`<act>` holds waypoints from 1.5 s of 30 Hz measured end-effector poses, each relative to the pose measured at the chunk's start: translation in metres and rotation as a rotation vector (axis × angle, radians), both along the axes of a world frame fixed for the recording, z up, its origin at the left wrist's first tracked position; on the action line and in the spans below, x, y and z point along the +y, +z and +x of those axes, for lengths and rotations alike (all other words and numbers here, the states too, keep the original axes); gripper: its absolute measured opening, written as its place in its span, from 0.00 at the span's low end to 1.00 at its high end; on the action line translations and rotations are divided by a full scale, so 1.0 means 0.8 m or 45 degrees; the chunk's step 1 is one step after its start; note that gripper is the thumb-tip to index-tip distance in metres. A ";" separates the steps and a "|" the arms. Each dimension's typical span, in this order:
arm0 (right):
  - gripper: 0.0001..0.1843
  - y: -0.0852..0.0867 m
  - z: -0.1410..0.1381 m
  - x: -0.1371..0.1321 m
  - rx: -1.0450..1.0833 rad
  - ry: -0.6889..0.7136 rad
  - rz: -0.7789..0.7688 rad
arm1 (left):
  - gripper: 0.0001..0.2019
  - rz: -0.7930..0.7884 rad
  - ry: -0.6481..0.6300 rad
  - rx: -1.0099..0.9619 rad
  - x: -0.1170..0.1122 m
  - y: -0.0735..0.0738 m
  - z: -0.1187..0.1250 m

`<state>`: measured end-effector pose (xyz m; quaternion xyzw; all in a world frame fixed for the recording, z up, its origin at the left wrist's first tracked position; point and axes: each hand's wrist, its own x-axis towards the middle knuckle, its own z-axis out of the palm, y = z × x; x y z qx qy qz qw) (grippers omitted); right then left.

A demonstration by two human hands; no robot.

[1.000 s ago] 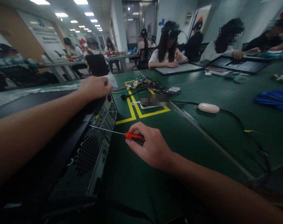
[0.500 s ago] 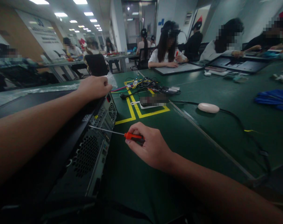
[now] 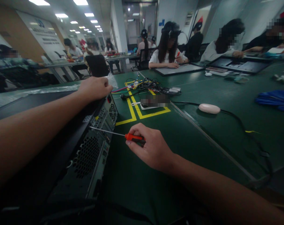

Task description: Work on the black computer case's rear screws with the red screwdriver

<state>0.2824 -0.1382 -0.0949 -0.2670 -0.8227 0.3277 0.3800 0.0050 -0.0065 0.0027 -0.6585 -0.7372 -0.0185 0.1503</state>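
Little has moved since the earlier frame: at the far right, the forearm of a person in dark clothing (image 3: 263,40) shifts, while both of the worker's hands and the tool keep almost exactly their former positions. The screwdriver (image 3: 134,137), with an orange-and-black handle and a long thin shaft, extends leftward from the right hand to the upper edge of a desktop computer case (image 3: 62,137). Its tip meets the rear panel (image 3: 98,147) just beside the cover's edge; whether it sits in a screw head is too small to tell. The right hand (image 3: 152,145) grasps the handle between thumb and fingers. The left hand (image 3: 95,87) rests, fingers curled, on the case's far top corner; whether it grips the edge cannot be told. The rear panel bears a honeycomb vent (image 3: 87,156) and, farther off, a round fan grille (image 3: 112,112). The case lies at the left of a green table (image 3: 193,134). Beyond the right hand, yellow tape (image 3: 153,115) marks the surface near a tangle of cables (image 3: 151,84). To the right lie a pale oval piece (image 3: 209,108) on a black cord and a blue bundle (image 3: 275,100). Across the table, a person in a white top (image 3: 153,57) leans over a flat panel (image 3: 182,69).
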 end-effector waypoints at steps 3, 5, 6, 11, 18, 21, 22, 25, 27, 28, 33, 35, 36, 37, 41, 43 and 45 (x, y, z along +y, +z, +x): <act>0.06 0.000 0.000 0.000 -0.003 0.001 -0.006 | 0.24 0.005 -0.005 0.003 -0.001 0.000 0.001; 0.06 -0.001 0.000 0.001 -0.004 0.005 -0.007 | 0.24 0.006 -0.008 0.002 -0.001 0.000 0.001; 0.06 -0.001 0.000 0.001 -0.002 0.005 -0.006 | 0.24 0.004 -0.009 -0.002 -0.002 0.000 0.001; 0.06 -0.003 0.000 0.001 0.012 0.009 0.003 | 0.25 -0.009 -0.001 -0.001 -0.001 0.000 0.000; 0.07 -0.001 0.000 0.001 0.004 0.001 0.001 | 0.27 0.002 0.014 -0.007 -0.003 0.001 0.004; 0.08 -0.001 0.000 0.001 0.020 -0.008 0.009 | 0.28 -0.003 0.015 0.004 -0.001 0.001 0.003; 0.08 -0.001 0.000 0.001 0.024 -0.012 0.013 | 0.29 -0.002 0.015 0.003 -0.001 0.001 0.003; 0.07 -0.001 0.000 0.000 0.019 -0.021 0.026 | 0.28 0.004 0.021 -0.010 0.001 0.000 0.001; 0.07 0.000 0.000 0.000 0.016 -0.024 0.028 | 0.28 0.014 0.020 -0.031 0.001 -0.001 0.001; 0.07 0.000 0.000 0.000 0.020 -0.027 0.030 | 0.28 0.021 0.016 -0.041 0.000 -0.001 0.001; 0.11 0.000 0.000 0.000 -0.007 -0.018 0.057 | 0.28 0.009 0.017 -0.025 0.000 0.000 0.002; 0.11 -0.002 -0.001 -0.001 0.004 -0.009 0.032 | 0.27 -0.011 0.007 -0.009 -0.001 0.001 0.003; 0.10 -0.002 -0.001 -0.001 0.014 -0.008 0.014 | 0.26 -0.013 0.001 -0.006 -0.001 0.001 0.003; 0.10 -0.003 -0.001 -0.001 0.023 -0.008 0.001 | 0.26 -0.014 -0.004 -0.005 -0.002 0.002 0.003; 0.12 -0.005 -0.001 -0.001 0.021 -0.013 -0.008 | 0.26 -0.011 -0.007 0.005 -0.002 0.001 0.003; 0.09 -0.005 -0.001 0.000 0.019 -0.005 -0.008 | 0.27 -0.006 -0.010 0.009 -0.001 0.000 0.002; 0.07 -0.004 -0.001 0.000 0.016 0.001 -0.009 | 0.28 0.007 -0.002 0.004 -0.001 -0.001 0.002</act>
